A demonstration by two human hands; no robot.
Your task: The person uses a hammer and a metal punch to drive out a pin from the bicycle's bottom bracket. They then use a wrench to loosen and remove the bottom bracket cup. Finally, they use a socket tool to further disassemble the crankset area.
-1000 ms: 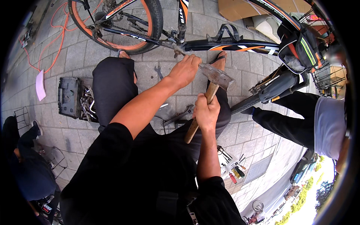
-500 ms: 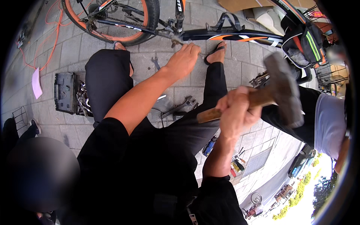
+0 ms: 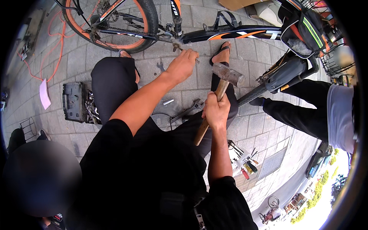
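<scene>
My right hand [image 3: 217, 110] is closed round the wooden handle of a hammer [image 3: 229, 73]. The heavy, worn steel head is up, above my right leg and right of my left hand. My left hand [image 3: 181, 66] is closed on a thin metal rod [image 3: 197, 60]; one end sticks out past the fingers, and most of it is hidden. That hand is just below the crank area [image 3: 176, 46] of a bicycle [image 3: 234, 32] with a black, orange and white frame, lying across the far side.
An open toolbox [image 3: 74, 102] is by my left knee. An adjustable wrench [image 3: 188, 110] and a spanner [image 3: 160, 66] lie on the paving. Screwdrivers [image 3: 248, 167] are at lower right. Another person's legs [image 3: 297, 109] are at right; orange cord [image 3: 57, 57] is at left.
The hammer has moved left and away from the camera, from a raised, blurred position to nearer my left hand. My left hand has shifted slightly left and keeps its grip.
</scene>
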